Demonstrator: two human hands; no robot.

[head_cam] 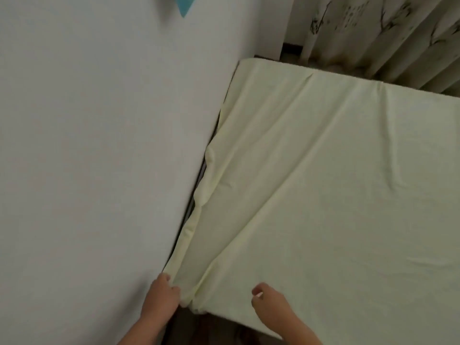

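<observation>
A pale yellow sheet [323, 183] lies spread over a bed that fills the right half of the view, its left edge running along a plain white wall [99, 145]. The left hand [163, 295] is at the near left corner of the bed, right against the wall, with its fingers curled into the bunched edge of the sheet, gripping the fabric where it rolls over the side. From that grip a long ridge of cloth runs up along the wall side, and a second crease slants away across the top toward the far edge. The rolled edge bulges in a few places along the narrow dark gap [199, 175] between bed and wall. The right hand [270, 303] is over the near edge of the sheet, well apart from the left one, its fingers curled and thumb close to the fingertips. Whether it pinches the fabric or only hovers on it cannot be told from this angle. The rest of the sheet lies fairly flat, with faint wrinkles toward the right. Beyond the far edge hangs a pleated curtain [385, 33] printed with dark branch shapes, and a small teal shape [185, 5] shows on the wall at the very top. Dark floor [199, 327] is visible below the bed's near corner, between the two forearms.
</observation>
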